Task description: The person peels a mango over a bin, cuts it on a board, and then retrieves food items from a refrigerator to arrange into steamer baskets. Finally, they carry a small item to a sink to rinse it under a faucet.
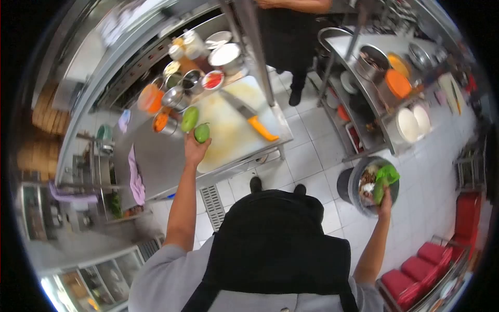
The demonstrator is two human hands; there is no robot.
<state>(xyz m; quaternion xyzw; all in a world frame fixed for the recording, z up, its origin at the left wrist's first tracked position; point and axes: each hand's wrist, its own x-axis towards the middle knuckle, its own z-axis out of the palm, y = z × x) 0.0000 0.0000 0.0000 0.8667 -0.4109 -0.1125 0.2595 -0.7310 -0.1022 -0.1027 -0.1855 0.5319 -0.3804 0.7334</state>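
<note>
My left hand (pixel 197 149) has its fingers round a green fruit (pixel 202 133) at the left edge of the cutting board (pixel 228 125). Another green fruit (pixel 189 119) lies just beyond it. A knife with a yellow handle (pixel 262 128) rests on the board. Off to the right, my right hand (pixel 384 200) grips a green bag (pixel 386 176) over a grey bin (pixel 370 208) with mixed scraps in it. What the bag contains cannot be made out.
Metal bowls (pixel 175 99), squeeze bottles (pixel 193 44) and a pot (pixel 225 56) line the counter's back. A pink cloth (pixel 136 179) lies at left. A person in dark clothes (pixel 288 44) stands beyond the counter. Shelving (pixel 364 119) and red chairs (pixel 418 260) are at right.
</note>
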